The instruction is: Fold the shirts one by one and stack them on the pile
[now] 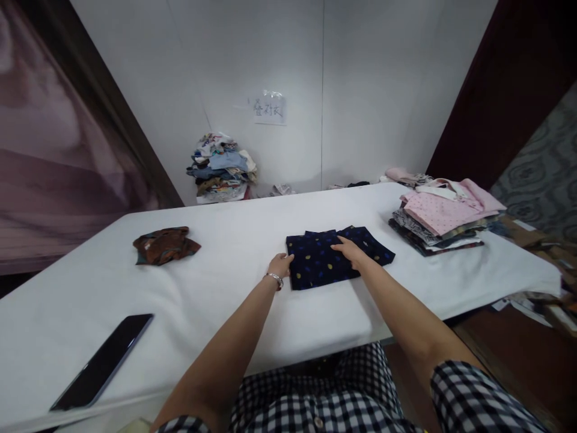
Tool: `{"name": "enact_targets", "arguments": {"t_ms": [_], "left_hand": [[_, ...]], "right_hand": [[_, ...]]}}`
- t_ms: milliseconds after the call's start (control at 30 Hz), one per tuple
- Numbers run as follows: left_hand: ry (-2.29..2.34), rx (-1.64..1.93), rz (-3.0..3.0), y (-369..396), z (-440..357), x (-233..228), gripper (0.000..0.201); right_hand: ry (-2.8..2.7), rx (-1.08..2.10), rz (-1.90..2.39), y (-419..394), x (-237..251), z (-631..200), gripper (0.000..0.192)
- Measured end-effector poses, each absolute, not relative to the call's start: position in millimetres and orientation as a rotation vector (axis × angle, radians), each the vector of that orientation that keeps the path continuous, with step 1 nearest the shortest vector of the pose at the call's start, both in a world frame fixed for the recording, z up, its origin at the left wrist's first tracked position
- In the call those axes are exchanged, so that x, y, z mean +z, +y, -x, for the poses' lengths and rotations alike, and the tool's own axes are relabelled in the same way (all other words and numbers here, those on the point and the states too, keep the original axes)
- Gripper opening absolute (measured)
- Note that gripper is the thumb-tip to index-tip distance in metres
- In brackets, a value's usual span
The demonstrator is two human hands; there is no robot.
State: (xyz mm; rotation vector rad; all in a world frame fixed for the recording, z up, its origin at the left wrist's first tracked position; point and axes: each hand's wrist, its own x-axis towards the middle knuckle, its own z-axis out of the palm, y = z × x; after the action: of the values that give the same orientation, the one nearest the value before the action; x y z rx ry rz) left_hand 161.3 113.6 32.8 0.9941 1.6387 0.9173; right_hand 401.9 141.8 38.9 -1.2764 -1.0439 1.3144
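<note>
A dark navy shirt (318, 264) with yellow and blue spots lies partly folded on the white-covered table (225, 240). Its left part forms a neat rectangle, while a piece angles out to the right. My left hand (280, 265), with a bracelet at the wrist, pinches the shirt's left edge; the fingertips are partly hidden. On top of the fabric, near its upper middle, rests my right hand (349, 250), fingers stretched out and pressing on the cloth.
A crumpled brown garment (164, 245) lies on the left, with a dark phone-like slab (106, 361) nearer me. Folded clothes topped by a pink shirt (451, 207) are stacked at the right. Behind the table stands a clothes pile (223, 165); a paper sign (269, 109) hangs on the wall.
</note>
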Motion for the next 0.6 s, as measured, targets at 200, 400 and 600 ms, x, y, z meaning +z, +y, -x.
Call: {"name": "enact_targets", "arguments": {"t_ms": [200, 400, 600], "left_hand": [[1.577, 0.962, -0.940, 114, -158, 32, 0.039], [1.585, 0.987, -0.905, 114, -158, 31, 0.043], [1.641, 0.971, -0.934, 120, -161, 30, 0.045]], "right_hand": [[-1.147, 1.610, 1.058, 133, 68, -383, 0.072], [-1.185, 1.409, 1.707, 139, 38, -408, 0.069], [-1.377, 1.187, 1.613, 148, 26, -407, 0.059]]}}
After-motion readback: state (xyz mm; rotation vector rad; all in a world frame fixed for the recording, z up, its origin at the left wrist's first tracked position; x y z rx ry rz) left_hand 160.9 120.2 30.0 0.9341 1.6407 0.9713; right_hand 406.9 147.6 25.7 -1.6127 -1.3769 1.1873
